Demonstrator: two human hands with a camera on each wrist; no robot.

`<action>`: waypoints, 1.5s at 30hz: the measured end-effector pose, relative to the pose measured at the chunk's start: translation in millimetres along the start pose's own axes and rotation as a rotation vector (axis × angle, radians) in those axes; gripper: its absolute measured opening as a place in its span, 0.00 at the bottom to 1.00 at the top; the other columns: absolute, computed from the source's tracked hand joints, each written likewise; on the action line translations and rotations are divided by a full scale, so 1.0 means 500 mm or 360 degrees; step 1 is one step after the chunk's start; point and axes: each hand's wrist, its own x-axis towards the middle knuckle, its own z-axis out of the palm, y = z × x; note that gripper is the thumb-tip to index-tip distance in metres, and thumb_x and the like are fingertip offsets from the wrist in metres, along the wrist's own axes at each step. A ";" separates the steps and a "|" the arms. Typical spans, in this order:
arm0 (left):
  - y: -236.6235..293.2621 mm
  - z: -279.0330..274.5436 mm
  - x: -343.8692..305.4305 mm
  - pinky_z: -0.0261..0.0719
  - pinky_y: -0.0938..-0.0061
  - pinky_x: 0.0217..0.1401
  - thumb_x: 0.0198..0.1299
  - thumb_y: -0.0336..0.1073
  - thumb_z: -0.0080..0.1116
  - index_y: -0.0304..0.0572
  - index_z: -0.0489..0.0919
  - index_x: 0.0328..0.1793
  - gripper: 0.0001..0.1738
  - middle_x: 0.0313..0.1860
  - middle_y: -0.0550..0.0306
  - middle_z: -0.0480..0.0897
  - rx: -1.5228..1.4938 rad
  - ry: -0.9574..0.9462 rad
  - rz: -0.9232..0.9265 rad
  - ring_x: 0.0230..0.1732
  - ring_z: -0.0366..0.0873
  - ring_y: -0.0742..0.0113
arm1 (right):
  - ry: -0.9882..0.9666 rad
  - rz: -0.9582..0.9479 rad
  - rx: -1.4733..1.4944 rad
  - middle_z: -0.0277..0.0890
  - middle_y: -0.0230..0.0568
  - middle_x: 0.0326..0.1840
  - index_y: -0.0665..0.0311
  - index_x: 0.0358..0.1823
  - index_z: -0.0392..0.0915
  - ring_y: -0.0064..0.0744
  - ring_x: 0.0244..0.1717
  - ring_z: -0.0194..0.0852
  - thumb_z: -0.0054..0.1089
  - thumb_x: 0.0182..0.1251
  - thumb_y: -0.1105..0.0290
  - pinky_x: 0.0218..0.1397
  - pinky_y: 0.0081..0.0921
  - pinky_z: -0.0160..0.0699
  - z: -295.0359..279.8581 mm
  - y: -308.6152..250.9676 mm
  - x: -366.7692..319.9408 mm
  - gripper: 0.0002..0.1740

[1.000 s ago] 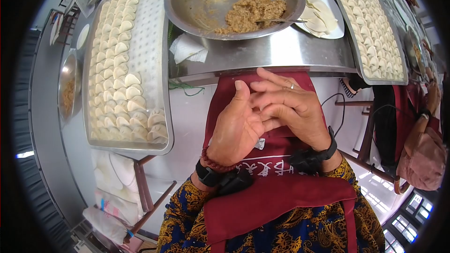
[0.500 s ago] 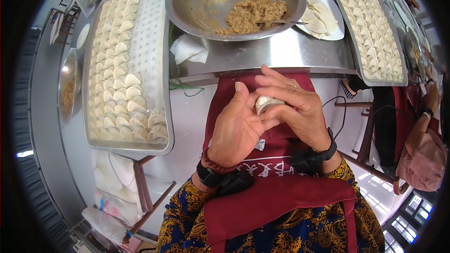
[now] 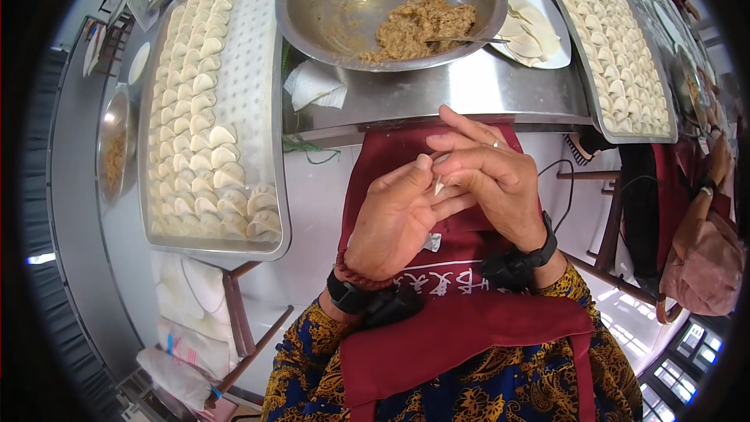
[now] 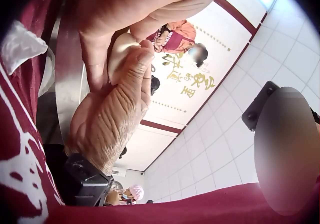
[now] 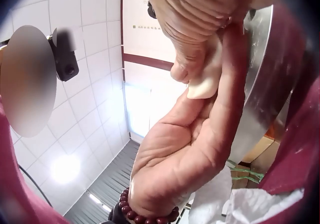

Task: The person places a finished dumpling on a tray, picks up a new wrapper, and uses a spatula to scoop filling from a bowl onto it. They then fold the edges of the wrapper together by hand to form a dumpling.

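Observation:
A pale dumpling (image 3: 439, 185) is held between both hands in front of the apron, mostly covered by fingers in the head view. My left hand (image 3: 394, 223), with a dark red bead bracelet, pinches one side, its thumb bent in to the dough. From the other side my right hand (image 3: 500, 187) grips it between thumb and fingers. More of the dumpling (image 5: 205, 84) shows in the right wrist view, where the left fingers lie along its back. In the left wrist view the right thumb presses on the dumpling (image 4: 120, 51).
A steel bowl (image 3: 328, 23) of brown filling (image 3: 426, 23) with a utensil stands ahead. Beside it is a white plate (image 3: 558, 55) of wrappers. Trays of dumplings flank it, a left tray (image 3: 258, 39) and a right tray (image 3: 664, 129). Crumpled tissue (image 3: 316, 86) lies on the steel table (image 3: 391, 98).
The dumpling came into sight between the hands half a second ago and is now largely covered again. The left thumb has bent down from upright onto it.

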 end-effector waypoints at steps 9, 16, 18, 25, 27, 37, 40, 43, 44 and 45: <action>-0.006 -0.002 0.003 0.68 0.52 0.76 0.80 0.39 0.41 0.30 0.71 0.68 0.21 0.66 0.48 0.75 0.0010 -0.0120 0.0124 0.70 0.72 0.55 | 0.0079 0.0138 0.0281 0.86 0.44 0.53 0.61 0.43 0.88 0.44 0.74 0.69 0.66 0.63 0.75 0.72 0.40 0.62 0.005 -0.007 0.001 0.08; -0.008 -0.007 0.006 0.66 0.55 0.78 0.80 0.41 0.41 0.28 0.67 0.72 0.24 0.68 0.47 0.73 -0.0023 -0.0134 0.0103 0.72 0.70 0.56 | 0.0159 0.0066 0.0154 0.86 0.41 0.54 0.60 0.45 0.88 0.43 0.74 0.69 0.67 0.63 0.74 0.71 0.38 0.63 0.013 -0.023 0.010 0.10; -0.009 -0.005 0.006 0.65 0.54 0.79 0.80 0.41 0.41 0.29 0.67 0.72 0.25 0.68 0.47 0.73 -0.0084 -0.0067 0.0088 0.72 0.70 0.56 | 0.0291 0.0140 0.0171 0.86 0.40 0.54 0.60 0.46 0.88 0.43 0.74 0.69 0.67 0.63 0.73 0.71 0.37 0.63 0.016 -0.026 0.012 0.11; -0.016 -0.010 0.011 0.65 0.54 0.78 0.80 0.41 0.41 0.30 0.65 0.74 0.25 0.69 0.49 0.73 -0.0169 -0.0204 0.0160 0.72 0.70 0.58 | 0.0019 -0.0185 -0.0229 0.82 0.41 0.62 0.58 0.52 0.87 0.45 0.76 0.66 0.69 0.60 0.68 0.73 0.40 0.61 -0.008 -0.002 0.008 0.17; -0.017 -0.012 0.012 0.65 0.54 0.78 0.80 0.41 0.41 0.30 0.65 0.74 0.25 0.69 0.49 0.73 -0.0164 -0.0186 0.0158 0.72 0.69 0.58 | -0.0017 -0.0204 -0.0302 0.81 0.41 0.63 0.58 0.53 0.86 0.45 0.76 0.66 0.69 0.60 0.66 0.73 0.40 0.62 -0.006 -0.009 0.010 0.18; -0.014 -0.003 0.010 0.66 0.56 0.78 0.80 0.40 0.41 0.30 0.62 0.77 0.27 0.71 0.48 0.71 -0.0158 -0.0145 0.0141 0.72 0.69 0.60 | 0.0075 -0.0175 -0.0301 0.83 0.41 0.61 0.59 0.55 0.85 0.46 0.76 0.66 0.69 0.60 0.66 0.71 0.39 0.64 -0.006 -0.005 0.008 0.21; -0.012 -0.004 0.013 0.65 0.55 0.78 0.80 0.40 0.41 0.29 0.62 0.77 0.27 0.72 0.47 0.70 -0.0124 -0.0122 0.0151 0.73 0.69 0.59 | 0.0143 -0.0069 -0.0061 0.84 0.43 0.59 0.60 0.53 0.86 0.45 0.76 0.66 0.68 0.61 0.72 0.71 0.39 0.64 -0.001 -0.003 0.005 0.17; -0.014 -0.007 0.012 0.64 0.54 0.79 0.80 0.40 0.41 0.28 0.62 0.76 0.27 0.72 0.46 0.70 -0.0061 -0.0149 0.0155 0.73 0.68 0.58 | 0.0166 0.0024 0.0246 0.85 0.45 0.56 0.61 0.48 0.87 0.45 0.75 0.67 0.67 0.61 0.77 0.71 0.39 0.63 0.004 0.009 -0.001 0.13; -0.016 -0.007 0.013 0.64 0.54 0.79 0.80 0.40 0.41 0.27 0.63 0.76 0.27 0.71 0.46 0.71 -0.0029 -0.0167 0.0154 0.73 0.68 0.58 | 0.0126 0.0024 0.0353 0.85 0.46 0.55 0.62 0.45 0.88 0.44 0.75 0.67 0.67 0.60 0.78 0.71 0.39 0.63 0.003 0.012 -0.003 0.12; -0.017 -0.005 0.014 0.64 0.54 0.79 0.80 0.40 0.41 0.27 0.63 0.76 0.27 0.71 0.46 0.71 -0.0031 -0.0166 0.0150 0.73 0.68 0.58 | 0.0128 0.0028 0.0352 0.85 0.46 0.55 0.62 0.45 0.88 0.44 0.75 0.67 0.67 0.60 0.78 0.71 0.39 0.63 0.001 0.012 -0.002 0.12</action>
